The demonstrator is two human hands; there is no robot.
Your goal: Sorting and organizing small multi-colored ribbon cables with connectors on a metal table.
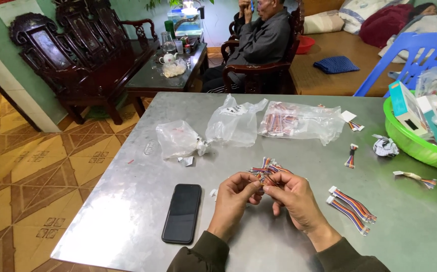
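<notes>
Both hands meet in the lower middle of the frame, over the grey metal table (128,211). The left hand (233,199) and right hand (295,196) are curled in toward each other, fingertips pinching a little bundle of multicoloured wires (265,170) that fans out just above the knuckles. Just left of the left hand lies a black phone (182,212), face up. To the right of the right hand sit two more wire harnesses with white plugs (352,204), flat on the table. Further up there are three clear plastic bags (233,123), one with reddish parts inside. A green basin (410,143) sits at the right edge, stuffed with boxes. In the upper middle, a person sits in a dark wooden chair (259,70).
</notes>
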